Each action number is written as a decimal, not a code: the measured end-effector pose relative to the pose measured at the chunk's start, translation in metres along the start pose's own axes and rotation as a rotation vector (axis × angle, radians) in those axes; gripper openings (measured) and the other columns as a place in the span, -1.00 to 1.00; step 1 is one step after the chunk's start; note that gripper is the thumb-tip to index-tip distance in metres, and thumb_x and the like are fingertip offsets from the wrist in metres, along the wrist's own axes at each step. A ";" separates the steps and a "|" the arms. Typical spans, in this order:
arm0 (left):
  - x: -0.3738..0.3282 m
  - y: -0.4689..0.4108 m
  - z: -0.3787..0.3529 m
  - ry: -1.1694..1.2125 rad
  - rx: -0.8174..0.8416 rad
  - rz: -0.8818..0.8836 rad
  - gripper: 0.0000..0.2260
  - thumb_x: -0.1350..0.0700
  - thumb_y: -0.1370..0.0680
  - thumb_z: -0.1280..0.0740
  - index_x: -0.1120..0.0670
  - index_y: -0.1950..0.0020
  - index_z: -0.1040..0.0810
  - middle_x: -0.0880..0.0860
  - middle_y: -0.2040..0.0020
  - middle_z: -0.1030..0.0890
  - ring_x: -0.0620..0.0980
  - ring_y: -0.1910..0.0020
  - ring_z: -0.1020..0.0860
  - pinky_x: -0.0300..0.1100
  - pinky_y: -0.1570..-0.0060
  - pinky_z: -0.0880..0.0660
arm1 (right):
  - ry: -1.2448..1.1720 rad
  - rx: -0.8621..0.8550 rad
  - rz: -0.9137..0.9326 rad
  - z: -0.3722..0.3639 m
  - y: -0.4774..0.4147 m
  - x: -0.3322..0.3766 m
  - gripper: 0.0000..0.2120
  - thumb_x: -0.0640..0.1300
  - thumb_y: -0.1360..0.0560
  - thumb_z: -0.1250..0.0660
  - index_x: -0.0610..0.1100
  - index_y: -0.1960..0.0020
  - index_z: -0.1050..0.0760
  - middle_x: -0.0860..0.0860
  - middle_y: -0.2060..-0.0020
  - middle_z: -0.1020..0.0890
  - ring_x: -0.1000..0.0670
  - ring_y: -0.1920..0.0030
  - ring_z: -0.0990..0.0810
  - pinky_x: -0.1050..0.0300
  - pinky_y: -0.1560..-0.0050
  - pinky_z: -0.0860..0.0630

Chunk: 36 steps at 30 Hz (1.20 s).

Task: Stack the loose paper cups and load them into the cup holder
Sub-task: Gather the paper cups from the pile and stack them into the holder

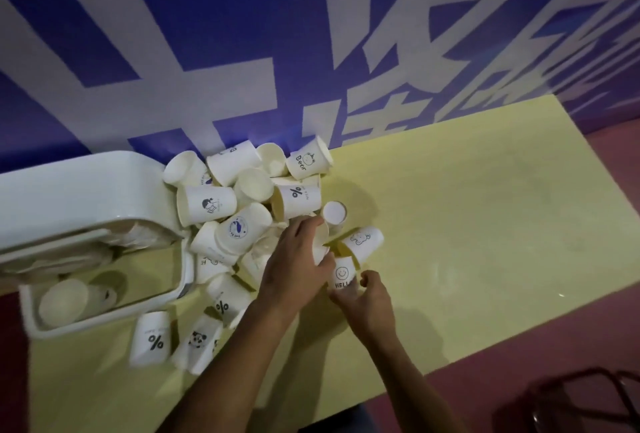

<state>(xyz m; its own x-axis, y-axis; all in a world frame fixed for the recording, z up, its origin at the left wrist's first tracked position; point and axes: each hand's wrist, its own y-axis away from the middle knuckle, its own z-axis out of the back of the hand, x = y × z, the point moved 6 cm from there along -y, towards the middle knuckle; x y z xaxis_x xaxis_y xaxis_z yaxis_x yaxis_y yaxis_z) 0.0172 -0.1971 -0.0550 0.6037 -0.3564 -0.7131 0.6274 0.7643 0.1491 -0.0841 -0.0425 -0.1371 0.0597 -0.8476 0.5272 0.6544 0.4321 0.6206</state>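
Observation:
A heap of loose white paper cups point(249, 197) with printed logos lies on the yellow table point(467, 224), beside the white cup holder point(86, 190) at the left. Stacked cups point(135, 235) show inside the holder's body, and a cup point(69, 301) lies in its lower tray. My left hand point(298, 259) is closed around a plain cup point(320, 242) at the heap's right edge. My right hand point(367, 294) grips the lower end of a smiley "HELLO" cup point(343, 273), which touches the cup in my left hand. A cup with an animal print point(363, 242) lies just behind them.
A blue and white banner wall point(311, 51) runs along the table's far edge. Three cups point(152, 339) lie near the front left. A small upside-down cup point(334, 212) stands by the heap. A dark chair frame point(581, 398) is at the bottom right.

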 end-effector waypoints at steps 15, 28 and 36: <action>0.002 -0.076 0.030 -0.358 -0.154 0.123 -0.39 0.02 -0.41 -0.53 0.08 -0.42 -0.45 0.06 -0.42 -0.45 0.12 -0.40 -0.37 0.11 -0.35 -0.42 | -0.084 0.345 0.174 0.043 -0.032 0.014 -0.36 0.01 -0.41 -0.59 0.13 -0.37 -0.34 0.17 0.03 -0.62 0.17 0.09 -0.64 0.37 0.27 -0.48; -0.024 -0.188 -0.013 -0.696 -0.039 0.156 -0.28 -0.19 -0.47 -0.49 0.04 -0.49 -0.26 0.08 -0.42 -0.46 0.12 -0.33 -0.46 -0.04 -0.27 -0.40 | -0.124 0.458 0.264 0.096 -0.055 0.007 -0.34 -0.04 -0.38 -0.59 0.23 -0.37 -0.38 0.15 -0.15 -0.63 0.10 0.09 -0.70 0.16 0.09 -0.65; -0.026 -0.192 -0.004 -0.702 -0.007 0.104 -0.27 -0.18 -0.54 -0.44 0.07 -0.57 -0.19 0.10 -0.49 -0.41 0.12 -0.40 -0.43 -0.05 -0.37 -0.38 | -0.178 0.374 0.255 0.100 -0.069 -0.008 -0.40 0.07 -0.32 -0.63 0.31 -0.25 -0.43 0.16 -0.15 -0.64 0.05 0.00 -0.69 0.16 0.07 -0.65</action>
<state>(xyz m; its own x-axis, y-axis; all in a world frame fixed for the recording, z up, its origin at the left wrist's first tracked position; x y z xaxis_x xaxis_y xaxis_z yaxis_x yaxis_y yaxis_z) -0.1207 -0.3325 -0.0675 0.8363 -0.5417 -0.0849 0.5474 0.8158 0.1866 -0.2047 -0.0348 -0.1258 0.0313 -0.6489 0.7602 0.3177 0.7276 0.6079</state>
